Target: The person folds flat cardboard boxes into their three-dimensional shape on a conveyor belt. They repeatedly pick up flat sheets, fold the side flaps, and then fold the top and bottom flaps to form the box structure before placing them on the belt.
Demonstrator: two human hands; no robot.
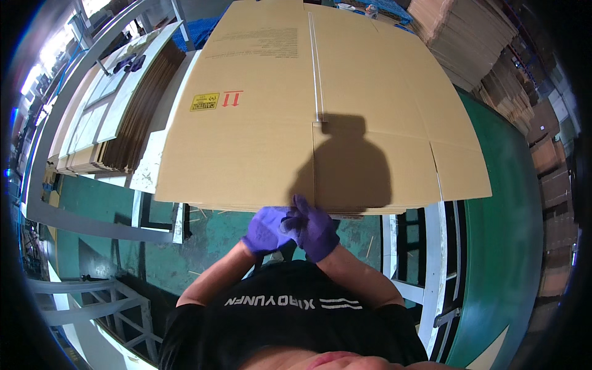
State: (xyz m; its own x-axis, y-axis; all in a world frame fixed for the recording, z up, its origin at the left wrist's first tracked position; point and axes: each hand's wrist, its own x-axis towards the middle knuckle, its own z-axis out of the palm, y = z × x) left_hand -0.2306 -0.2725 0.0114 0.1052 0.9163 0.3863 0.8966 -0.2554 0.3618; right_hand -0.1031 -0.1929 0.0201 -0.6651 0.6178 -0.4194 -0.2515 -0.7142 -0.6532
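One purple-gloved left hand (266,232) meets our purple-gloved right hand (317,234), fingers bent; we cannot tell how tightly closed they are, or whether they hold anything. The large, flat brown cardboard sheet (246,148) lies just beyond; a lopsided tug could crease it.

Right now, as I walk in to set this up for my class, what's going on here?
A person in purple gloves stands at the near edge of a large, flat cardboard sheet. The left hand and right hand are brought together just at that edge, touching each other; neither visibly grips the cardboard, and whether the right hand touches it is hard to tell. A shadow falls across the sheet. Off to the left lies a stack of flat boards.
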